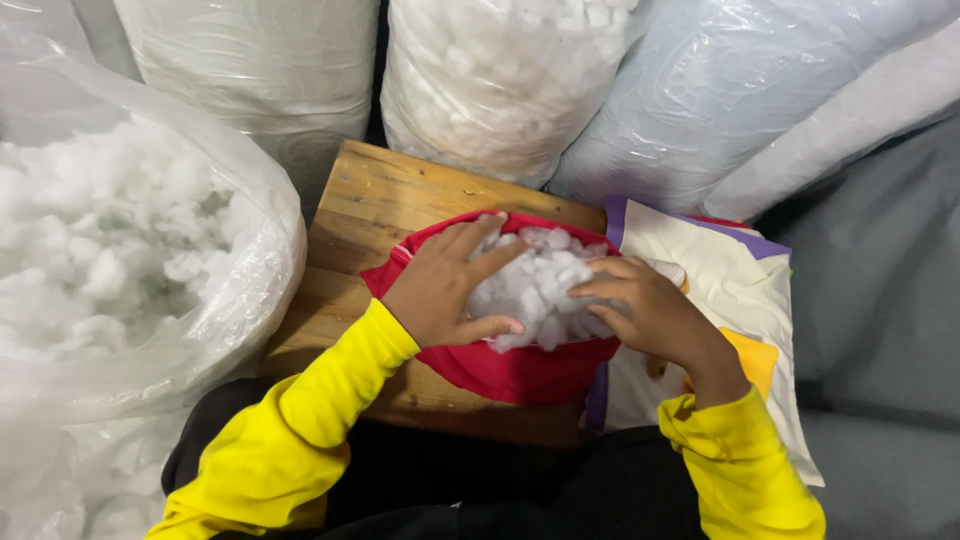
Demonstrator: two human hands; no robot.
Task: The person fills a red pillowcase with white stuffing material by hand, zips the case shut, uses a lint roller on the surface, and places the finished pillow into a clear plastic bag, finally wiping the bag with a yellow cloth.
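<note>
Between our hands on the desk (350, 210) sits the red cover (500, 370) with its white stuffing (540, 285), left hand (445, 290) spread open over its left rim, right hand (650, 310) curled, fingers pressing the stuffing from the right, both equally near.

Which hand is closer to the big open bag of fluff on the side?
Left. The left hand rests on the red cover, nearer the open plastic bag. The right hand is on the cover's far side.
</note>
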